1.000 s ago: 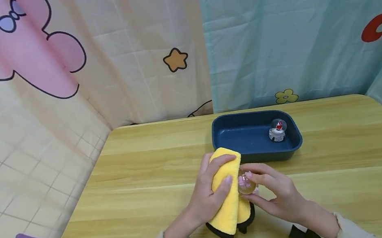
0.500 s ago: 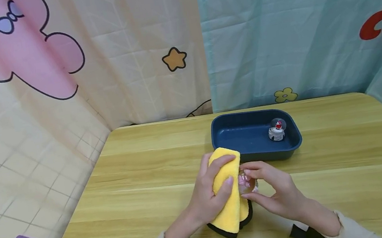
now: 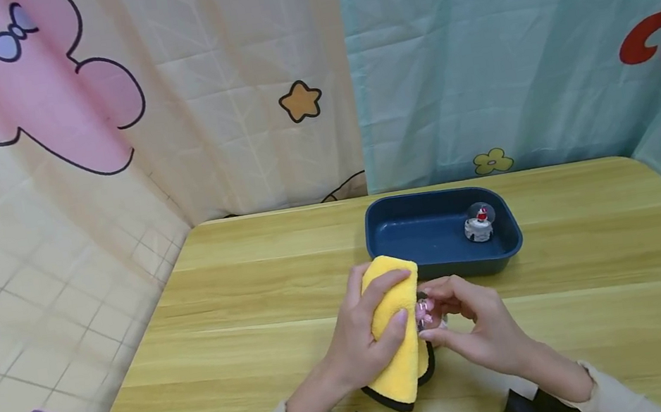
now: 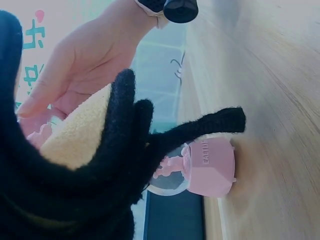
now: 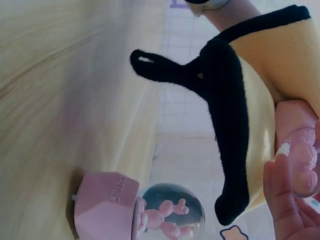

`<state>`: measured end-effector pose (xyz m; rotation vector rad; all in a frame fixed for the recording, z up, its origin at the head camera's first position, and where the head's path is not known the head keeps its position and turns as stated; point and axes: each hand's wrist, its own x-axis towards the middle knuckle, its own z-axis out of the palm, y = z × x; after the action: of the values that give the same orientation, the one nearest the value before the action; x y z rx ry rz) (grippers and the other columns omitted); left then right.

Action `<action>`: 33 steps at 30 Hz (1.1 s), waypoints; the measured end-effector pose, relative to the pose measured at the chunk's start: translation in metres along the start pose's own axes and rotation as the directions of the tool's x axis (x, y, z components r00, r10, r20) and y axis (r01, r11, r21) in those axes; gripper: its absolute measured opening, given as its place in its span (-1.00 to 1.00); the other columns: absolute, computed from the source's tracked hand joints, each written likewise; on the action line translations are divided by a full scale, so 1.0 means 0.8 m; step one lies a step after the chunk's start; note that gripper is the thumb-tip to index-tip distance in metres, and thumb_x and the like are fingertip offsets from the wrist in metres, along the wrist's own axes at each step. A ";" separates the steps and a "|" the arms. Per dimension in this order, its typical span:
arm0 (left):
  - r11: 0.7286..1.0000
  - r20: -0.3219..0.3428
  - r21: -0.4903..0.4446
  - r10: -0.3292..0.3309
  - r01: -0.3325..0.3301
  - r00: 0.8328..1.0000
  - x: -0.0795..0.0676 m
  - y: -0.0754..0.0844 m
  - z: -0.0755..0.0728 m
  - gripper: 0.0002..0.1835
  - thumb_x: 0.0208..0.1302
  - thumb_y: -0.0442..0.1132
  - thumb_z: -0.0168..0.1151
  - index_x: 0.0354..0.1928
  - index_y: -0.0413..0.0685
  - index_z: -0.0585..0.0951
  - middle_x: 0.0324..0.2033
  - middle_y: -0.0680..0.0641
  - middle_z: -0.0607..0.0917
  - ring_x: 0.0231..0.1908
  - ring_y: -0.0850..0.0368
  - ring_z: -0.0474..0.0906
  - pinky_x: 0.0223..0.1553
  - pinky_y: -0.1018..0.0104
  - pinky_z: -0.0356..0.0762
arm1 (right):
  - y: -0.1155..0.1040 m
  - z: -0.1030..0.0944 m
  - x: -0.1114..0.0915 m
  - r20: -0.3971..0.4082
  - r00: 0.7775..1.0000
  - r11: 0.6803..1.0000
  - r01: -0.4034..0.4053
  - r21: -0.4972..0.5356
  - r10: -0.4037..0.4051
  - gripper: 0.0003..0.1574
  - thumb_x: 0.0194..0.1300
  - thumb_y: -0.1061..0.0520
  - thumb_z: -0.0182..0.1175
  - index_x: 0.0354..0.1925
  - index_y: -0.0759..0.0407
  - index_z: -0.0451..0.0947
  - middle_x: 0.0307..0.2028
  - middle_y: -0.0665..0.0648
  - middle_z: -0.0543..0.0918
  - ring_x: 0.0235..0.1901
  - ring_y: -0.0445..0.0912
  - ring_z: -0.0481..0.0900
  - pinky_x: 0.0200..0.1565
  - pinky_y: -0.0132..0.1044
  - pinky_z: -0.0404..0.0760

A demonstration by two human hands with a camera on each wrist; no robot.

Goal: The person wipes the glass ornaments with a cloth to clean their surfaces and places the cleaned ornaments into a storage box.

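My left hand [image 3: 363, 336] grips a folded yellow towel [image 3: 398, 338] with black edging, its fingers and thumb spread round it. The towel wraps the base of a pink snow globe [image 5: 302, 152] with a pink balloon-animal figure inside. Beside it, my right hand [image 3: 483, 325] pinches the globe's clear dome between bent fingers and thumb. In the left wrist view the towel's black edge covers much of the left side. A second pink snow globe [image 4: 212, 167] with a faceted base stands upright on the table below the hands; the head view mostly hides it.
A dark blue bin [image 3: 418, 275] sits behind the hands on the wooden table [image 3: 241, 297]. In its right end stands a white snow globe [image 3: 479, 226] with a red figure. Printed curtains [image 3: 226, 107] enclose the back and sides.
My right fingers have drawn in and shifted on the globe's dome, which has turned a little against the towel. The left hand keeps its hold almost in place.
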<state>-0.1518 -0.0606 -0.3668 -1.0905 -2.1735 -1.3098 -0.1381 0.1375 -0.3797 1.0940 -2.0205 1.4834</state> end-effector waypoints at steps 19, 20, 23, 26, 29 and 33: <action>0.995 0.031 0.079 0.054 -0.057 0.998 0.000 -0.002 0.001 -0.50 0.14 -0.17 0.11 0.18 0.14 0.39 0.07 -0.17 0.35 -0.26 0.17 0.48 -0.34 0.64 0.41 | 0.001 -0.019 0.011 0.372 0.830 0.707 -0.553 0.441 0.416 -0.94 0.37 0.32 -0.07 -0.23 0.20 0.32 -0.38 0.00 0.65 -0.55 -0.14 0.61 -0.48 -0.25 0.64; 0.995 0.031 0.080 0.054 -0.056 0.998 0.001 -0.002 0.001 -0.51 0.14 -0.17 0.12 0.17 0.14 0.39 0.07 -0.17 0.35 -0.27 0.17 0.48 -0.35 0.63 0.42 | 0.000 -0.019 0.012 0.371 0.827 0.706 -0.557 0.438 0.422 -0.94 0.37 0.32 -0.07 -0.23 0.19 0.32 -0.38 -0.01 0.65 -0.54 -0.15 0.61 -0.48 -0.25 0.64; 0.996 0.029 0.077 0.044 -0.046 0.999 0.001 -0.002 0.002 -0.52 0.15 -0.17 0.11 0.17 0.13 0.39 0.08 -0.18 0.35 -0.29 0.17 0.48 -0.37 0.62 0.42 | -0.001 -0.019 0.012 0.357 0.820 0.710 -0.569 0.415 0.448 -0.94 0.37 0.30 -0.04 -0.23 0.17 0.32 -0.38 -0.03 0.66 -0.54 -0.16 0.62 -0.47 -0.25 0.64; 0.998 0.030 0.065 0.022 -0.024 0.999 0.002 -0.002 0.001 -0.53 0.17 -0.17 0.11 0.16 0.12 0.40 0.10 -0.18 0.34 -0.31 0.18 0.48 -0.38 0.59 0.42 | -0.002 -0.018 0.013 0.331 0.824 0.725 -0.563 0.395 0.460 -0.96 0.35 0.31 -0.01 -0.22 0.22 0.31 -0.39 0.00 0.65 -0.54 -0.14 0.62 -0.47 -0.25 0.64; 0.999 0.035 0.051 -0.004 0.002 0.999 0.003 -0.001 0.001 -0.55 0.18 -0.16 0.10 0.16 0.13 0.40 0.11 -0.19 0.33 -0.29 0.19 0.47 -0.38 0.57 0.43 | -0.002 -0.016 0.012 0.299 0.842 0.757 -0.537 0.373 0.450 -0.91 0.33 0.32 0.01 -0.20 0.31 0.30 -0.42 0.00 0.64 -0.55 -0.10 0.61 -0.49 -0.24 0.64; 0.999 0.035 0.036 -0.023 0.022 0.999 0.002 -0.001 0.000 -0.56 0.19 -0.17 0.09 0.15 0.11 0.42 0.09 -0.18 0.34 -0.27 0.17 0.48 -0.37 0.55 0.44 | -0.003 -0.010 0.008 0.251 0.883 0.806 -0.467 0.365 0.398 -0.85 0.29 0.38 0.04 -0.17 0.40 0.30 -0.42 -0.04 0.63 -0.56 -0.07 0.61 -0.52 -0.23 0.63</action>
<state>-0.1532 -0.0602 -0.3664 -1.0867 -2.2319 -1.2661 -0.1414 0.1427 -0.3710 0.9613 -2.2340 2.2098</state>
